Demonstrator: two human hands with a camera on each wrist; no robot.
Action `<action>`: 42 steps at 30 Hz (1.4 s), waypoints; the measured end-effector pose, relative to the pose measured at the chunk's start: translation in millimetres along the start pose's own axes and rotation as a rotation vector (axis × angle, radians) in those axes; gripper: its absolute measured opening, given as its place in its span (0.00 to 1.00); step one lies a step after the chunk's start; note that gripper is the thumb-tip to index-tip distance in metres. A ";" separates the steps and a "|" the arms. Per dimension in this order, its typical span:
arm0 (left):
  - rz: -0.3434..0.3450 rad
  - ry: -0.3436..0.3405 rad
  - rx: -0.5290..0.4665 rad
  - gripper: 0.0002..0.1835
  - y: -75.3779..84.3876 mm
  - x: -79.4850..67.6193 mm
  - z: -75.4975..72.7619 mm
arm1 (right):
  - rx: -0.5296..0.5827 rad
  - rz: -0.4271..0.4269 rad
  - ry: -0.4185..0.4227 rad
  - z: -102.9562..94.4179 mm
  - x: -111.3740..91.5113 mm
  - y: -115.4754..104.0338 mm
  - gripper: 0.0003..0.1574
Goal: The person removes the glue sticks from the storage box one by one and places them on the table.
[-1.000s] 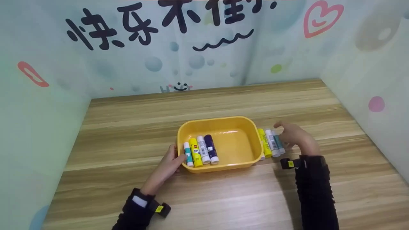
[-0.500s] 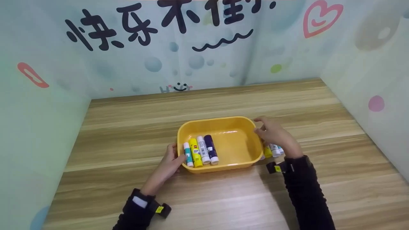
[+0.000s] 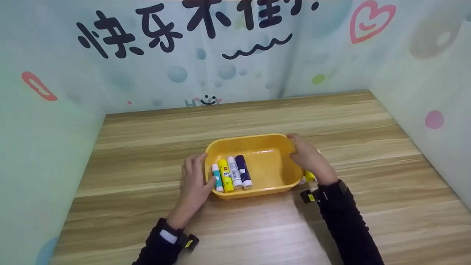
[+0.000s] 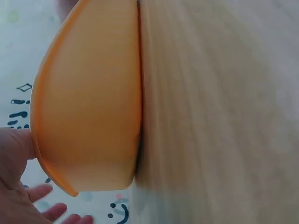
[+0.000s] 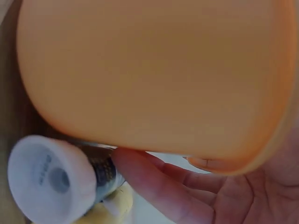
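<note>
A yellow plastic basin (image 3: 272, 165) stands on the table, with a teal, a yellow, a white and a dark purple glue stick (image 3: 243, 172) lying side by side in its left half. My right hand (image 3: 309, 158) grips the basin's right rim, thumb over the inside and fingers against the outer wall. At the left end, my left hand (image 3: 193, 184) has its thumb at the rim. In the left wrist view the fingers (image 4: 55, 212) of that hand are spread and stand off the wall. Beside the basin's right wall lies a yellow glue stick (image 3: 310, 176), mostly hidden by my right hand.
In the right wrist view, a glue stick with a white base (image 5: 56, 182) lies close against the basin's outer wall. The wood-grain table (image 3: 147, 154) is bounded by printed walls (image 3: 243, 81) at the back and both sides.
My right hand has moved left from the outside glue sticks and taken hold of the basin's right rim. My left hand has loosened, its fingers lifting off the wall. The basin has hardly moved.
</note>
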State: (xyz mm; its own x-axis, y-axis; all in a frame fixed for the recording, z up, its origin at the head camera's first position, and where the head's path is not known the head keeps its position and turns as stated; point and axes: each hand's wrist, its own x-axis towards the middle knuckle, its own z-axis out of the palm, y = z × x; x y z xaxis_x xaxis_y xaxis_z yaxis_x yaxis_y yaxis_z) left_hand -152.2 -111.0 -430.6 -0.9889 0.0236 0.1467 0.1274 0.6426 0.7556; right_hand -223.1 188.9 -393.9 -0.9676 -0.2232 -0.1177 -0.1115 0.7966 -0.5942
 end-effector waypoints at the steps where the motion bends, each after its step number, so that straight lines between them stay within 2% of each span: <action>1: 0.044 0.002 0.035 0.30 1.7 -0.1 0.4 | -0.018 0.002 0.005 0.8 0.4 -0.2 0.38; 5: 0.207 -0.071 0.156 0.21 8.0 2.0 1.4 | -0.073 0.006 0.022 5.1 1.8 -0.6 0.39; 9: 0.296 -0.174 0.200 0.19 11.9 7.4 1.3 | -0.074 -0.006 0.034 10.8 3.3 1.5 0.41; 12: 0.306 -0.228 0.206 0.19 15.1 13.0 3.1 | -0.046 -0.010 0.031 15.9 5.0 4.7 0.42; 14: 0.304 -0.252 0.244 0.19 18.2 16.6 6.6 | -0.034 0.003 0.021 18.6 6.1 7.1 0.43; 21: 0.333 -0.275 0.501 0.23 29.0 23.5 24.0 | -0.044 0.020 0.028 21.9 8.0 10.5 0.40; 23: 0.333 -0.299 0.544 0.25 31.6 25.6 28.7 | -0.051 0.021 0.031 22.0 8.1 10.5 0.39; 29: 0.312 -0.438 0.573 0.33 32.5 31.2 37.9 | -0.057 -0.003 0.044 22.7 9.3 8.8 0.38; 32: 0.290 -0.486 0.584 0.35 32.4 32.5 39.4 | -0.038 -0.005 0.046 23.3 10.5 8.5 0.39; 36: 0.287 -0.480 0.573 0.31 34.6 33.0 41.2 | -0.035 0.001 0.045 23.1 11.3 8.8 0.40; 42: 0.353 -0.386 0.553 0.19 36.6 31.9 43.5 | -0.057 0.009 0.043 22.9 10.5 11.0 0.40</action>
State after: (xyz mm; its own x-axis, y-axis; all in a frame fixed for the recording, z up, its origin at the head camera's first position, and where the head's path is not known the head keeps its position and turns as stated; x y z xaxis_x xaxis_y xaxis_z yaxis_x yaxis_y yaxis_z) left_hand -182.4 -53.4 -426.1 -0.8662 0.4996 0.0096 0.4846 0.8352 0.2601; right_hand -229.3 182.4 -419.9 -0.9774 -0.1923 -0.0882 -0.1139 0.8296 -0.5465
